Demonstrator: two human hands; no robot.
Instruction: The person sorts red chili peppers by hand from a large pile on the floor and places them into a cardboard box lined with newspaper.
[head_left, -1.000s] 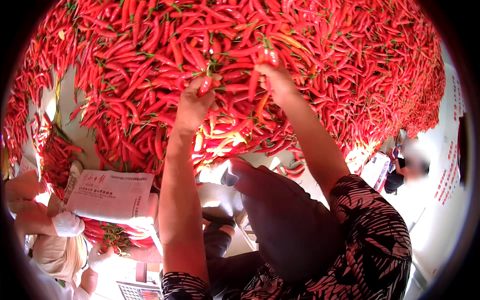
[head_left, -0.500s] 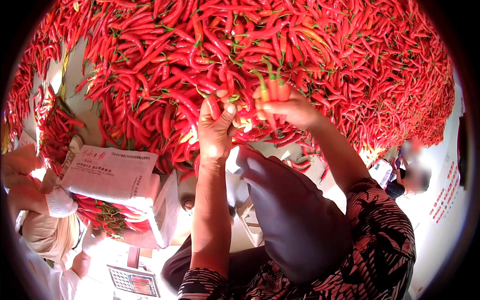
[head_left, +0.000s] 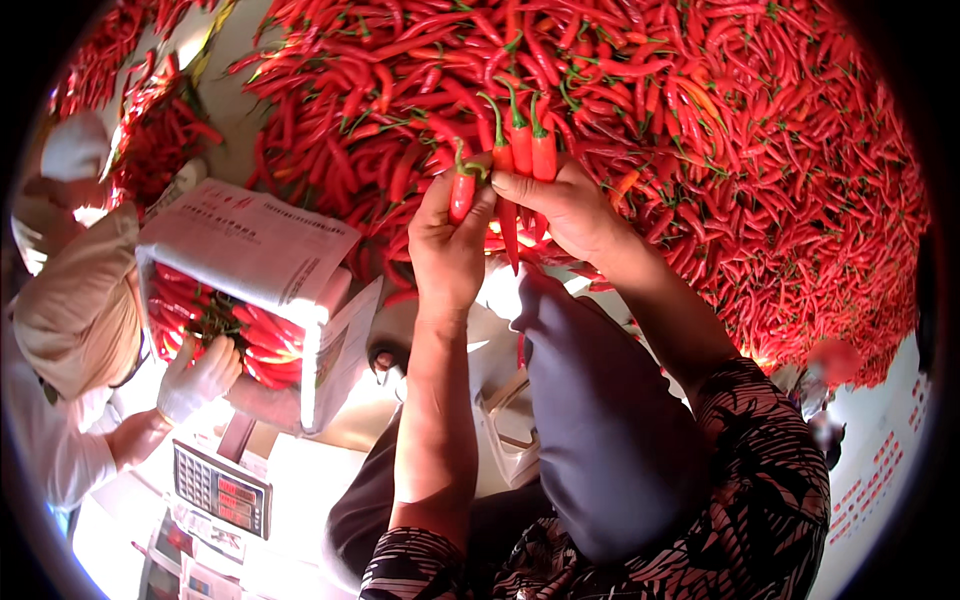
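Note:
Both my hands are raised side by side in front of a large heap of red chili peppers (head_left: 650,130). My left hand (head_left: 447,245) is closed around a red chili pepper (head_left: 461,195), its green stem upward; a second stem shows beside it. In my right hand (head_left: 570,210) a few red chili peppers (head_left: 520,145) stand together, green stems up, pinched between thumb and fingers. One long red tip hangs below the right thumb. The fingertips of the two hands nearly meet, and some fingers are hidden behind the peppers.
To the left stands a box (head_left: 312,375) of chilies, partly covered by a newspaper (head_left: 250,235). A co-worker's white-gloved hand (head_left: 203,380) is at its side. Below is a scale with a keypad and display (head_left: 222,488). My raised knee (head_left: 610,430) is under my right forearm.
The right hand's peppers have come in closer to my left hand. The view has shifted, so the box and scale sit farther right. The co-worker's gloved hand has moved up to the box.

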